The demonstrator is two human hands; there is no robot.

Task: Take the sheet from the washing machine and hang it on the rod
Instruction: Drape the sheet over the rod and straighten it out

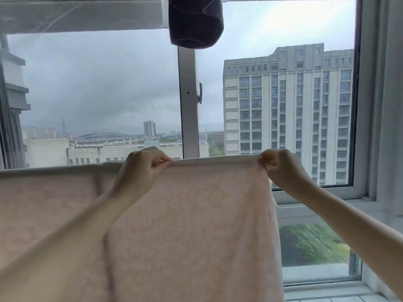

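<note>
One pink sheet (192, 225) hangs in front of you, its top fold draped along a horizontal line below the window (98, 83); the rod itself is hidden under the fabric. Two hands up: your left hand (141, 168) pinches the top fold, your right hand (281, 167) pinches the same fold near the sheet's right edge. One dark cloth item (195, 21) hangs above, centre.

Left hand (141, 165), right hand (281, 166) pinching pink sheet (196, 225) top edge

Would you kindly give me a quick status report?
Left hand, right hand pinch top fold. Sheet draped over rod. Dark garment overhead, apart.
</note>
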